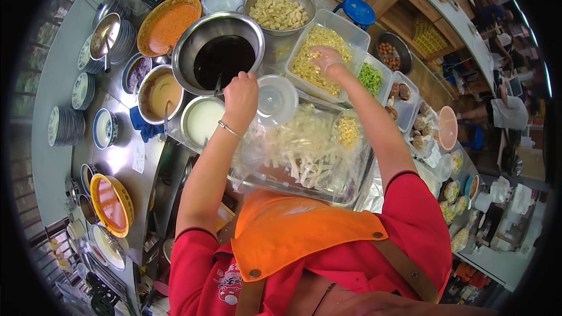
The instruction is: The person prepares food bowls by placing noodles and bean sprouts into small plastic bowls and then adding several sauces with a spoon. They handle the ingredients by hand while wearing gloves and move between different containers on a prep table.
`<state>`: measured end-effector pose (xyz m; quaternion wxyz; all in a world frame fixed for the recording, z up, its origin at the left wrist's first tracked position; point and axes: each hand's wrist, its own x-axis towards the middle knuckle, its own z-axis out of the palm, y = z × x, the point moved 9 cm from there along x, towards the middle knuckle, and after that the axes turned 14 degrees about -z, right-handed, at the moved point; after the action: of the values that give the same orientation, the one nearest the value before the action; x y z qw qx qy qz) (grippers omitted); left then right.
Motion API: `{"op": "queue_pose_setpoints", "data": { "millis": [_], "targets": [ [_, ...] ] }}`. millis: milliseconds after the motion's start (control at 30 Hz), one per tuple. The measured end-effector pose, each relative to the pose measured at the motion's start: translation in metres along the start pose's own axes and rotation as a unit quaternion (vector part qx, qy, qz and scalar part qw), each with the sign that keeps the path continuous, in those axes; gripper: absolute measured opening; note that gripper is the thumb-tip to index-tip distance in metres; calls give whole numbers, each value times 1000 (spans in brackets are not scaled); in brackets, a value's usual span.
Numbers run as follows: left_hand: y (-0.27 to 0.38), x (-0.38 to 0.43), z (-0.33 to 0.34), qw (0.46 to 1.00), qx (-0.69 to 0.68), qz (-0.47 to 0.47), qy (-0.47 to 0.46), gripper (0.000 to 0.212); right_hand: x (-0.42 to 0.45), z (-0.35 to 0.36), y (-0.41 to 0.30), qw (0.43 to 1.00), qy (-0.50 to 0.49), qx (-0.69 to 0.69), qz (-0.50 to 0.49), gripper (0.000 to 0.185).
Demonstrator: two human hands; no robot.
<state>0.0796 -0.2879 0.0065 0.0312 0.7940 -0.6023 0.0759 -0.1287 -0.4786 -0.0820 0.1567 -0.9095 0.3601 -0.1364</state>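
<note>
My left hand (242, 96) is curled at the near rim of a steel bowl (259, 37) of dark sauce. A ladle handle (218, 84) lies just left of it, and a clear round plastic tub (277, 100) is close on its right. Whether the fingers grip anything is hidden. In a thin clear glove, my right hand (328, 59) has its fingers sunk into bean sprouts (314, 77), curled around some. The sprouts fill a clear rectangular container (362, 35). Nearer me, wide white noodles (309, 171) lie under plastic film in a tray; a small cup of sprouts (347, 131) rests there.
Diced pale cubes (279, 12) fill a steel bowl behind. Pots of white liquid (202, 116) and tan sauce (164, 96) stand left, near stacked plates (66, 126). Shredded greens (370, 78) sit right of the sprouts. People (509, 109) are at the far right.
</note>
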Motion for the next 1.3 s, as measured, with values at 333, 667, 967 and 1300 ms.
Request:
{"op": "queue_pose_setpoints", "data": {
  "millis": [333,667,967,1300],
  "targets": [
    [-23,-1,-5,990,-128,-57,-26,12,-28,-23,22,937,20,271,221,44],
    [-23,-5,-24,926,-373,-59,-28,24,-34,-41,-198,955,-55,240,-169,44],
    [10,-53,-7,750,-613,-121,-218,19,-24,-101,-100,998,13,46,-51,31],
    [90,-98,51,887,-440,-49,-135,29,-10,29,-53,970,-227,-52,-73,61]
  ]
}}
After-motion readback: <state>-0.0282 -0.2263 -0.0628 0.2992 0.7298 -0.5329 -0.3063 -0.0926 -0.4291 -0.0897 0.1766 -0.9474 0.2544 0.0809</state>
